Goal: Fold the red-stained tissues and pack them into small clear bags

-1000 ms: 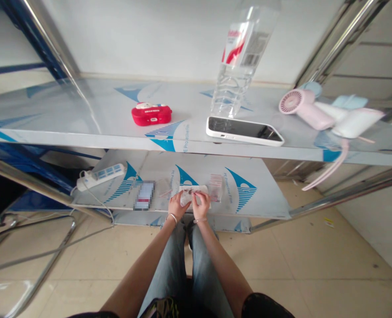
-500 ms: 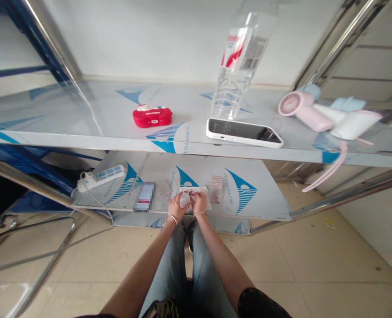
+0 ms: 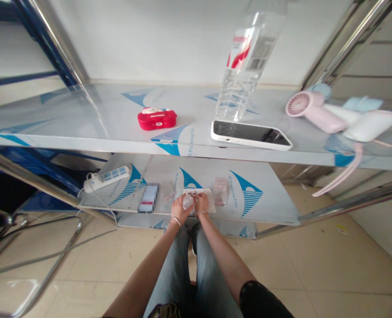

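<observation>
Both hands are close together over the front of the lower shelf. My left hand (image 3: 180,209) is closed around a small clear, whitish plastic piece (image 3: 188,202), perhaps a little bag. Beside it, my right hand (image 3: 201,204) has its fingers drawn together at the plastic piece's right side; what they pinch is too small to make out. Under the hands lies a white sheet or flat packet (image 3: 210,199) with small dark marks at its top. A clear bag with pink stripes (image 3: 221,192) lies just right of it, and another clear packet (image 3: 169,191) lies to the left.
A phone with a blurred screen (image 3: 148,198) and a white power strip (image 3: 108,177) lie left on the lower shelf. The upper shelf (image 3: 116,132) overhangs, bearing a red case (image 3: 157,120), white-cased phone (image 3: 251,135), clear bottle (image 3: 242,66) and pink handheld fan (image 3: 318,112).
The whole view has shifted slightly, so everything appears a little further right. My hands stay together at the white sheet, with the clear plastic piece showing more plainly between them.
</observation>
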Available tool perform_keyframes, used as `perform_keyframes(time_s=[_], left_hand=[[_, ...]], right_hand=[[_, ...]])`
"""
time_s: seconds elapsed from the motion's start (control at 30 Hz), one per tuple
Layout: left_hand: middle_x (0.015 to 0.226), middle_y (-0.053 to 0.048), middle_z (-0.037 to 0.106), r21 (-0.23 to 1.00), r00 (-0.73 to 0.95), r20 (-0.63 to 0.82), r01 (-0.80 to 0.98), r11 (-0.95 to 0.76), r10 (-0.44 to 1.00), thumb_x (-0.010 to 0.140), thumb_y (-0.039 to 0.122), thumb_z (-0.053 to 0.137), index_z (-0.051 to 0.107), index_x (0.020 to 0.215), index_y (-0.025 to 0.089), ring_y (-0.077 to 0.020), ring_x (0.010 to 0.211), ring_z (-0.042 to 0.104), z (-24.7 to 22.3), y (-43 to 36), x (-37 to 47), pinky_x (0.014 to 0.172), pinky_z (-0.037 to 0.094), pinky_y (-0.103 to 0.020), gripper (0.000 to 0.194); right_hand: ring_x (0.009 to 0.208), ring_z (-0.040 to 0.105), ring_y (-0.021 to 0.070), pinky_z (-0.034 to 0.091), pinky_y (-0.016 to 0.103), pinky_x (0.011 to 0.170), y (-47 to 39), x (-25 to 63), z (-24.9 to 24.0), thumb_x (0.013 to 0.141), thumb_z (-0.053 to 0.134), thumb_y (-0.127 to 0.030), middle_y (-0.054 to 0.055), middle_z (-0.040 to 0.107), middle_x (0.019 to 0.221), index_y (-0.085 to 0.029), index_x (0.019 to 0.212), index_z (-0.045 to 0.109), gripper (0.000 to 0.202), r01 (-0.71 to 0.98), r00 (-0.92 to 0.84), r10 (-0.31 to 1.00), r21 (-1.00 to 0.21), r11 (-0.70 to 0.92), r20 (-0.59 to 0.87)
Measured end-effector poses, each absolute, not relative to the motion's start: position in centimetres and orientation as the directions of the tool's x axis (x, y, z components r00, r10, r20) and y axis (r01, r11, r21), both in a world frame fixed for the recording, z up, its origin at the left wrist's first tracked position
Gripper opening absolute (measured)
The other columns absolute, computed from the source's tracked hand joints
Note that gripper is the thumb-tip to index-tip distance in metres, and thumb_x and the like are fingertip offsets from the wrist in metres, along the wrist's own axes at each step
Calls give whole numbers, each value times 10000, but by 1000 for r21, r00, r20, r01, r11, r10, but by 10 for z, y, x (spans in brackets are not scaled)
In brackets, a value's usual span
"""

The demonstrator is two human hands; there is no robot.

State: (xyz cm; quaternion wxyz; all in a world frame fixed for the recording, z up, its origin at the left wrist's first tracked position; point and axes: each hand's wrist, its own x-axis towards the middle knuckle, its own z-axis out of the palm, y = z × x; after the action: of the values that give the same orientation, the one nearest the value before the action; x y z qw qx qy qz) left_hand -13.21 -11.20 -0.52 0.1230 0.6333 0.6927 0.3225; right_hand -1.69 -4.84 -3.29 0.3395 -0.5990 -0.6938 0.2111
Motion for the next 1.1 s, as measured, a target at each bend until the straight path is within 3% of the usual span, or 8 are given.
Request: perform_keyframes(time_s=[0.23,0.47,0.63,0.8,0.97,1.1], left_hand=[[1178,-114,606,601,-180,241,799,-2,954,758,373,644,492,1204,175,-258,1105,548,-7,-112,-133,945,401,-401,511],[1181,-123,608,621,-204,269,784,-7,941,744,361,652,496,1191,173,-267,1096,558,-9,-111,-133,932,411,-415,510],[1187,-114,612,672,-213,286,740,-37,934,767,329,621,497,1197,186,-262,1088,574,-10,-113,-132,927,410,-422,470],[1169,-113,622,691,-206,301,720,-64,931,750,283,615,511,1187,180,-261,1071,585,-7,-117,-130,931,409,-418,461],[1113,-98,639,708,-209,312,701,-80,927,722,213,586,536,1118,184,-259,1058,585,3,-124,-130,919,415,-412,401],[1046,-87,648,738,-210,329,665,-112,921,678,271,651,541,1040,186,-263,1018,596,9,-135,-126,910,417,-421,388]], right_hand=[[770,487,176,392,282,723,-44,-21,-35,755,587,-128,75,615,774,-140,694,665,100,598,32,964,-778,193,264],[834,558,203,435,362,824,-68,-15,-13,833,556,-331,83,655,842,-162,821,679,209,465,211,859,-821,331,466],[884,559,202,438,368,857,-92,-12,18,851,548,-324,76,642,860,-190,851,691,196,461,19,855,-764,452,518],[898,552,216,430,377,869,-99,-12,31,816,598,-328,86,625,881,-202,862,708,174,583,-68,872,-690,430,486],[931,559,225,431,348,840,-106,-9,36,779,640,-295,87,628,910,-209,829,710,121,659,-199,908,-635,402,369],[821,602,191,441,297,766,-108,-1,47,813,575,-190,64,656,827,-185,751,681,123,625,-307,914,-668,404,266]])
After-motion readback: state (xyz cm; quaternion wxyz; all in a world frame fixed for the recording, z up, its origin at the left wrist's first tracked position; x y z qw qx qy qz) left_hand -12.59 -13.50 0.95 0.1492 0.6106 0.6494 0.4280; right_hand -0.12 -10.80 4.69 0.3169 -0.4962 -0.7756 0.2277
